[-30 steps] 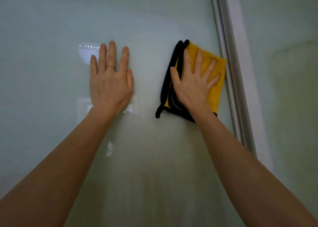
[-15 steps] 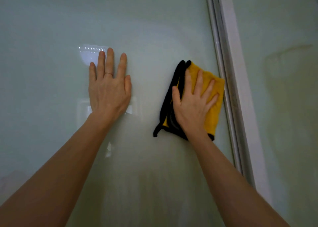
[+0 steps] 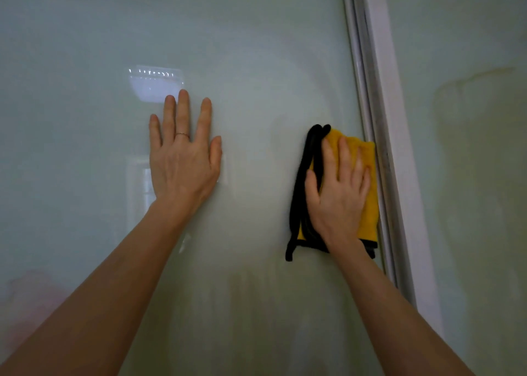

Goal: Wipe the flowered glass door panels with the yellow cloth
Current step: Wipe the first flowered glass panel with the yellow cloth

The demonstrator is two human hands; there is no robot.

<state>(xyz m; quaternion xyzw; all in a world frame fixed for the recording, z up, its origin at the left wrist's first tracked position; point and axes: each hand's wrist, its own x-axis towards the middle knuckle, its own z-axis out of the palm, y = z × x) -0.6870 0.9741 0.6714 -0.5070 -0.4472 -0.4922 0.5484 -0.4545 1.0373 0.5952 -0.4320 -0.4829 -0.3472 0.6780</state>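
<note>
A pale frosted glass door panel fills most of the view. My right hand lies flat, fingers straight, pressing a folded yellow cloth with black edging against the panel, close to its right edge. My left hand rests flat on the glass to the left, fingers straight and pointing up, a thin ring on one finger. No flower pattern shows clearly here; a faint pink patch sits at the lower left.
A white door frame runs top to bottom just right of the cloth. Beyond it lies a second glass panel with faint streaks. A bright window reflection shows above my left hand.
My right hand has slid the cloth down the panel and slightly toward the frame. My left hand has stayed flat on the glass in about the same spot.
</note>
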